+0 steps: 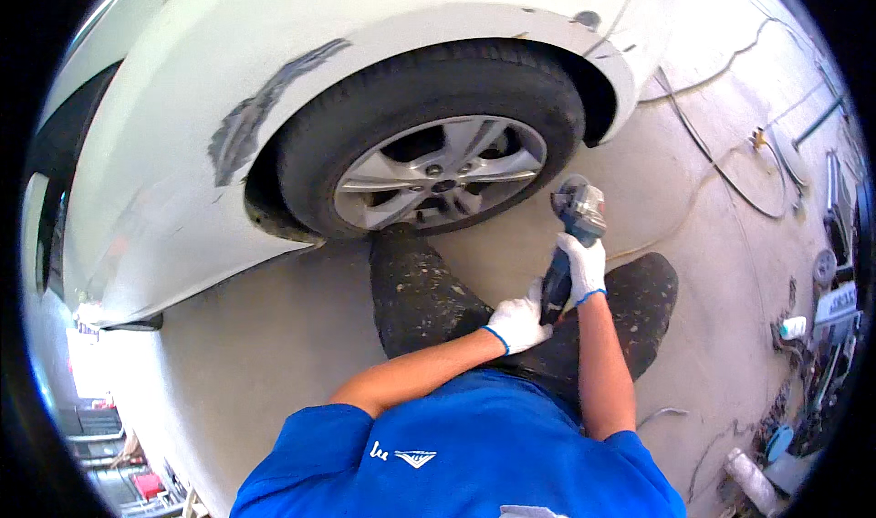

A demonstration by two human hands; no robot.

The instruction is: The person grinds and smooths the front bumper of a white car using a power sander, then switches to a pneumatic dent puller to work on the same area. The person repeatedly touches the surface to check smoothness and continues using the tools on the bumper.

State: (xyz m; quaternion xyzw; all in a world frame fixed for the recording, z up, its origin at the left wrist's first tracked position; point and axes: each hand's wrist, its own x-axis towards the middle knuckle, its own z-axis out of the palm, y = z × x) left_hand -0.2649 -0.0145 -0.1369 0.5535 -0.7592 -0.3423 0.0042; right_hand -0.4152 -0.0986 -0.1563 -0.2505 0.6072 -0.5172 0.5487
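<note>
An angle grinder [578,209] with a dark body and silver head is in both my gloved hands, pointing away from me beside the car wheel. My right hand [584,267] grips the body just behind the head. Lower down, my left hand [518,322] is closed on the rear end of the tool, over my paint-spattered dark trousers. The white car's fender [182,135] carries a long grey scraped patch [246,121] above and left of the tyre [310,162] and its silver alloy rim [383,180].
Hoses and cables [721,167] snake over the grey concrete floor [219,372] on the right. Assorted tools and parts [830,308] line the right edge, with a white roll [792,328] among them. At the lower left are shelves [96,427] and a red item [149,484].
</note>
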